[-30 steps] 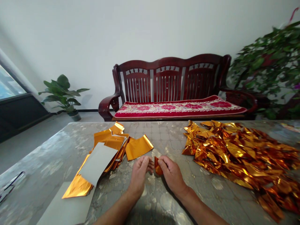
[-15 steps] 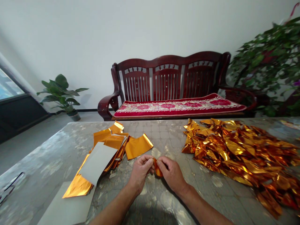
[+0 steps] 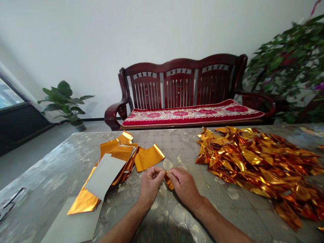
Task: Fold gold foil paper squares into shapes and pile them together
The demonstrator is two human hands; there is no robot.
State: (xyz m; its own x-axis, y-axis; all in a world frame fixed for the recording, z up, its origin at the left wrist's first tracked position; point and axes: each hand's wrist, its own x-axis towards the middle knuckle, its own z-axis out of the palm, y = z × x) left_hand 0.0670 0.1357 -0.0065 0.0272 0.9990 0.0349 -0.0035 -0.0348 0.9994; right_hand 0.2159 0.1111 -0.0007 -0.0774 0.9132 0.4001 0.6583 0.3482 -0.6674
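A small piece of gold foil paper (image 3: 168, 181) is pinched between my left hand (image 3: 150, 185) and my right hand (image 3: 184, 186), just above the marbled table (image 3: 63, 158). Both hands have their fingers closed on it, thumb against forefinger, and most of the piece is hidden behind the fingers. Left of my hands lies a loose stack of flat gold foil sheets (image 3: 121, 155), some turned to their white backing. To the right spreads a big heap of folded gold foil pieces (image 3: 255, 162).
A white-backed sheet (image 3: 72, 226) lies at the table's near left edge. A dark thin object (image 3: 10, 204) rests at the far left edge. Behind the table stand a dark wooden bench with a red cushion (image 3: 182, 94), a potted plant (image 3: 64, 103) and a large leafy plant (image 3: 291, 64).
My hands have drawn closer together on the small foil piece and shifted slightly away from me. The piece looks narrower now.
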